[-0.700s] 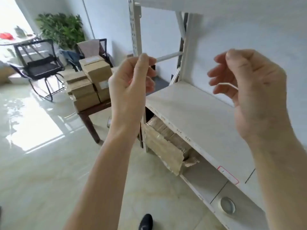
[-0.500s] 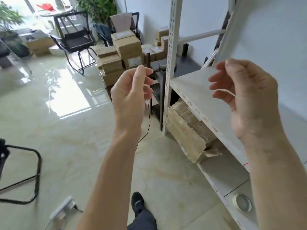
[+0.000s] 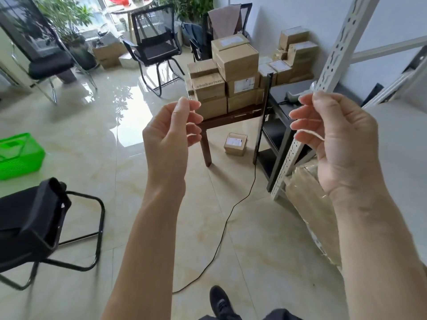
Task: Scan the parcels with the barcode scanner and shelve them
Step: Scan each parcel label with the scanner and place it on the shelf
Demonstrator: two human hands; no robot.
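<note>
We see first the pale glossy floor (image 3: 69,125), which fills most of the view. At the right stands the white metal shelf (image 3: 342,42); on its low level, near us, lies a wrapped brown bundle (image 3: 309,204). Three black chairs are in the room: one near at the left (image 3: 34,227) and two far at the left (image 3: 154,47). A green basket (image 3: 18,155) stands on the floor at the left edge.

In the middle, far from us, is a dark wooden table (image 3: 231,117) and on it the parcels (image 3: 231,72) are stacked in several layers. More parcels (image 3: 295,54) stand behind them, toward the wall. One small parcel (image 3: 235,144) lies on the floor under the table. The barcode scanner (image 3: 292,97) rests on a dark surface between the table and the shelf, and a black cable (image 3: 231,211) runs across the floor toward us.

Both our hands are raised in front of us and they carry nothing of the task. The left hand (image 3: 171,132) has loosely curled fingers, thumb near the forefinger. The right hand (image 3: 339,139) is also loosely curled; a thin pale thread (image 3: 310,133) crosses its fingers, but we cannot tell if it is pinched. A black shoe (image 3: 220,303) shows at the bottom.
</note>
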